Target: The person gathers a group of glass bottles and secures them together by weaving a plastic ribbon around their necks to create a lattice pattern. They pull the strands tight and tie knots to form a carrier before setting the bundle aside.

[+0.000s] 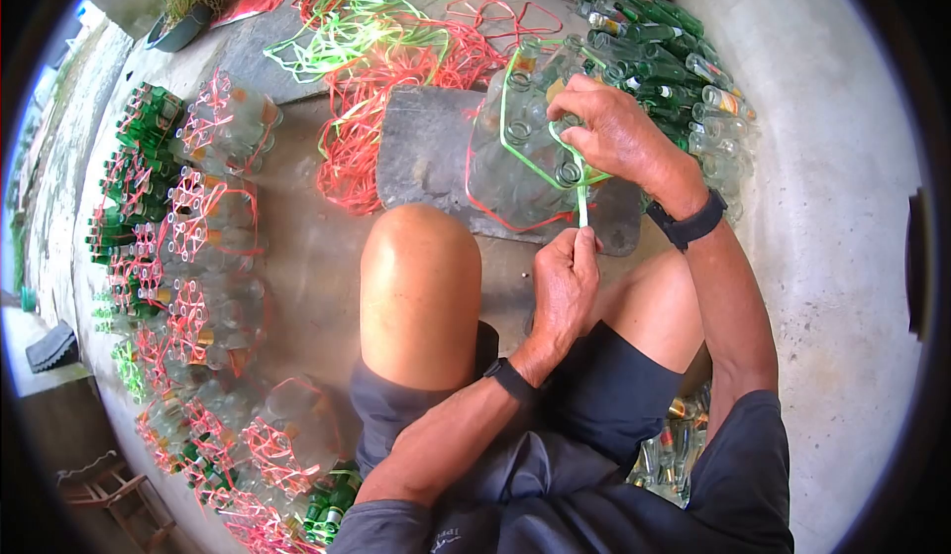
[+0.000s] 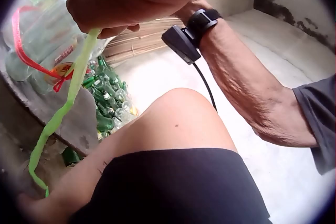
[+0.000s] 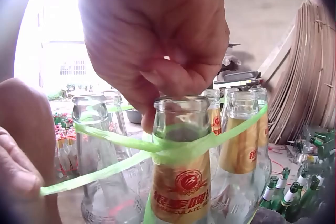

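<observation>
A bundle of clear glass bottles [image 1: 515, 172] stands upright on a dark board between the knees, with a red strap round its lower part. Green plastic strap [image 3: 210, 142] runs round the bottle necks and crosses at the front of a gold-labelled bottle [image 3: 181, 192]. My left hand [image 1: 567, 281] pinches the strap on the near side and holds it taut from the neck; a loose tail hangs below this hand in the left wrist view. My right hand [image 1: 624, 138] is over the bottle tops, fingers curled on the strap beside a neck, fingertips partly hidden behind the glass.
Tangled red and green straps [image 1: 396, 78] lie beyond the dark board [image 1: 421, 143]. Bundled bottles [image 1: 213, 207] line the left side. Loose green bottles [image 1: 664, 49] lie at the back right, near a pale wall [image 1: 832, 207].
</observation>
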The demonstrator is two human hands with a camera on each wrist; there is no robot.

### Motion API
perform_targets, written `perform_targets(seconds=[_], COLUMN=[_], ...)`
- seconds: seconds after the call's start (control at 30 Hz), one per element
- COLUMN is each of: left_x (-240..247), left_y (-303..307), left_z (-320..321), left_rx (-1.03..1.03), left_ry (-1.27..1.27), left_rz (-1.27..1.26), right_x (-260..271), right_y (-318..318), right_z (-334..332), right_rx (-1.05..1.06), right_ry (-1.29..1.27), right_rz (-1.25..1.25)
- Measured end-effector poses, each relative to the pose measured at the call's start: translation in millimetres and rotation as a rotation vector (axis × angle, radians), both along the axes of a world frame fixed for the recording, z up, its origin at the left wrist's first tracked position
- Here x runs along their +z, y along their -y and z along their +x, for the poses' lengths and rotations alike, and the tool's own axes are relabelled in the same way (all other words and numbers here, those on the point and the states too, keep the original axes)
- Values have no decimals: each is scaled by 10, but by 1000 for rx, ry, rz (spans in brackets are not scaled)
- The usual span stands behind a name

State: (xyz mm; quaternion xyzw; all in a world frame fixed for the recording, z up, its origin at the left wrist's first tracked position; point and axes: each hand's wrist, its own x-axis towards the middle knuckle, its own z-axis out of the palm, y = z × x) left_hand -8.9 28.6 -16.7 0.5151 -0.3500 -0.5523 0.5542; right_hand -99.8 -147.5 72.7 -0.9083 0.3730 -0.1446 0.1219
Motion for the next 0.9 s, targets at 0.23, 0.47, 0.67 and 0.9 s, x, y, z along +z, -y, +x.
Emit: perform_targets(seconds=[0.23,0.47,0.67,0.9], left_x=[91,221,216,228], left_y=[-9,-7,1,-18], left_z=[73,120,131,154], left_rx=[3,49,46,38], left_ry=[82,200,179,141], left_rz=[-58,-101,-98,-63], right_x=[-38,-82,-107,-133], right_y=[23,-68,16,78], right_z=[-24,35,45,44], right_rx=[17,-58,-48,-15], right_ry=[49,-20,-126,7], right_rz=[-15,23,46,75])
